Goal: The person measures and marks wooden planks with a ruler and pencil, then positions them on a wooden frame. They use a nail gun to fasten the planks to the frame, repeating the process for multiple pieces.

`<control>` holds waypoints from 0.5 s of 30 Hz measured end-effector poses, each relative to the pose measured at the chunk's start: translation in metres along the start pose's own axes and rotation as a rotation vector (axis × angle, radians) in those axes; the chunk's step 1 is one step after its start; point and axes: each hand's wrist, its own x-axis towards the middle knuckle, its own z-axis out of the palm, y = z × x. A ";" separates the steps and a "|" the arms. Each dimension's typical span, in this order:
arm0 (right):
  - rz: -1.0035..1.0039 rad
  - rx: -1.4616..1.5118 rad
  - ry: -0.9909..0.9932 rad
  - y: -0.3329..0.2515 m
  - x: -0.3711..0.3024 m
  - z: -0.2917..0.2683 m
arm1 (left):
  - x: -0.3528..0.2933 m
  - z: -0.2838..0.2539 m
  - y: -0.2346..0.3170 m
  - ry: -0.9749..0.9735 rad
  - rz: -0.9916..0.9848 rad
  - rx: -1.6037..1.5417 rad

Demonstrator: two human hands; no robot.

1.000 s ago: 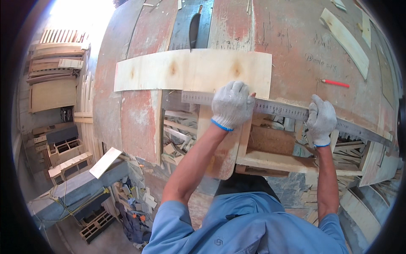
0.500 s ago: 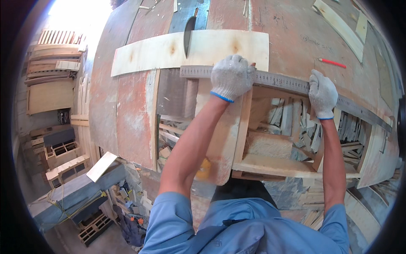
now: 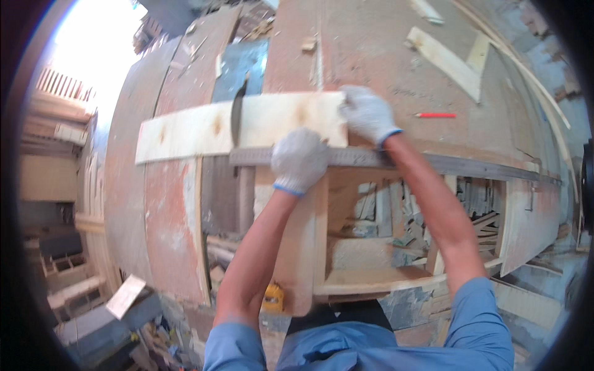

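Long pale knotted wooden board (image 3: 272, 117) lies crosswise on the worn reddish table (image 3: 167, 235), beside or across the dark curved saw blade (image 3: 236, 117); steel graduated ruler (image 3: 445, 164) runs along its 6 o'clock edge, apparently as a straight backing; left hand (image 3: 300, 161), white-knit-gloved, is closed over the ruler, blade at its 10 o'clock, seemingly steadying both; right hand (image 3: 369, 114), likewise gloved, sits part-curled against the board's 3 o'clock end; blur prevents confirming its grip.

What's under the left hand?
The metal ruler; it shows on both sides of the left hand. The pale board shows just beyond. The covered ruler stretch and the hand's underside can't be seen.
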 end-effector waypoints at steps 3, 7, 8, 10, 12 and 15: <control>0.023 -0.106 -0.217 -0.022 0.038 0.011 | -0.002 -0.004 -0.004 0.034 0.009 0.001; 0.051 -0.296 -0.200 -0.019 0.060 -0.005 | 0.003 -0.004 -0.001 0.024 0.019 -0.030; 0.098 -0.280 -0.219 -0.013 0.069 -0.016 | 0.003 -0.003 -0.003 0.044 0.033 -0.043; 0.010 -0.268 -0.166 0.036 0.070 -0.015 | 0.005 -0.008 -0.002 0.031 0.040 -0.070; -0.078 -0.301 -0.123 0.051 0.052 -0.037 | 0.004 -0.018 -0.002 0.104 0.055 -0.161; 0.221 -0.254 0.023 0.103 -0.006 -0.064 | -0.016 -0.061 0.018 0.120 0.098 -0.424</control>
